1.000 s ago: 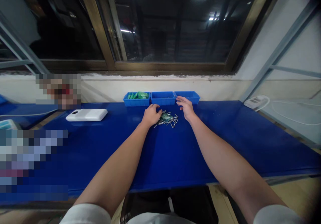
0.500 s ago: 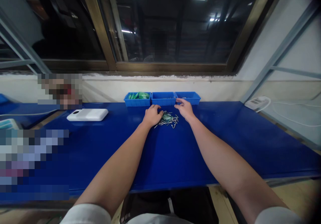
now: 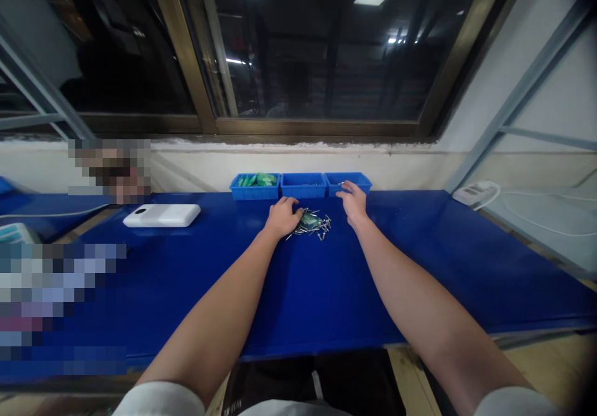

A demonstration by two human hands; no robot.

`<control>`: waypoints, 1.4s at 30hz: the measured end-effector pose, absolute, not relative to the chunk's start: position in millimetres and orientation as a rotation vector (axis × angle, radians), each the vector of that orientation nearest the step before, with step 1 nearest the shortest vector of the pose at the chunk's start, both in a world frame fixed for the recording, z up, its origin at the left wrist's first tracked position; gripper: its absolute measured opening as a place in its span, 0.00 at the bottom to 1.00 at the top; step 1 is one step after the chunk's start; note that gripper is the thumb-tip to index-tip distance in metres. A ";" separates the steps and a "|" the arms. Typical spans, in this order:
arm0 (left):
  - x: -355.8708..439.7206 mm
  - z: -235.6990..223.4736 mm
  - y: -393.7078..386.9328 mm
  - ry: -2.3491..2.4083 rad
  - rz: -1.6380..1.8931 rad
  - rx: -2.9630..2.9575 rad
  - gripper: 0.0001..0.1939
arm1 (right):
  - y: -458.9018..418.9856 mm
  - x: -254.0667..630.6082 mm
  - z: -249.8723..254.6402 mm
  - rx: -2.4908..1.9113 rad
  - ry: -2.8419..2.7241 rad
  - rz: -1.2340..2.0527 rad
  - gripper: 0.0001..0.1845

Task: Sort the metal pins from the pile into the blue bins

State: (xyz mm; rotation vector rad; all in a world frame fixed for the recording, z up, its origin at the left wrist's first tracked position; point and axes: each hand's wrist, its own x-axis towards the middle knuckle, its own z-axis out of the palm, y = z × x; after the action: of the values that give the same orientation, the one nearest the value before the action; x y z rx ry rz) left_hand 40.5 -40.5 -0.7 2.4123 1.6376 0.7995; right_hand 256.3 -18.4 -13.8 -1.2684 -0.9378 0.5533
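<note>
A small pile of metal screws and green parts (image 3: 311,223) lies on the blue table (image 3: 303,285). My left hand (image 3: 282,216) rests at the pile's left edge, fingers curled onto it; what they hold is hidden. My right hand (image 3: 353,199) reaches over the front rim of the right blue bin (image 3: 361,181), fingers bent together in a pinch on something too small to name. Beside it stand the middle blue bin (image 3: 303,185) and the left blue bin (image 3: 254,186), which holds green parts.
A white flat device (image 3: 161,214) lies on the table to the left. A white power strip (image 3: 476,191) with a cable sits at the right on a grey surface. A wall and dark window rise just behind the bins.
My right hand has moved right and away from the pile, up to the right bin. My left hand has stayed at the pile.
</note>
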 end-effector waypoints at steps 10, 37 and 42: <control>40.4 1.2 -42.5 1.634 0.760 2.412 0.15 | -33.9 268.8 0.5 -1.738 -1.187 0.091 0.37; 39.9 2.7 -43.9 1.631 0.750 2.408 0.15 | -89.4 325.2 16.0 -1.780 -2.246 -0.816 0.07; 43.2 13.4 -51.1 1.530 1.012 2.444 0.13 | -100.6 313.5 25.8 -1.600 -2.248 -0.856 0.08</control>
State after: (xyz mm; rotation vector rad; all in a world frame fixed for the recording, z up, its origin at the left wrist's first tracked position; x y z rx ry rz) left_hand 43.2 -51.1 13.4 2.4442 1.5297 1.0121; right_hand 313.5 -100.6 25.8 -1.6001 -2.2476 -0.8557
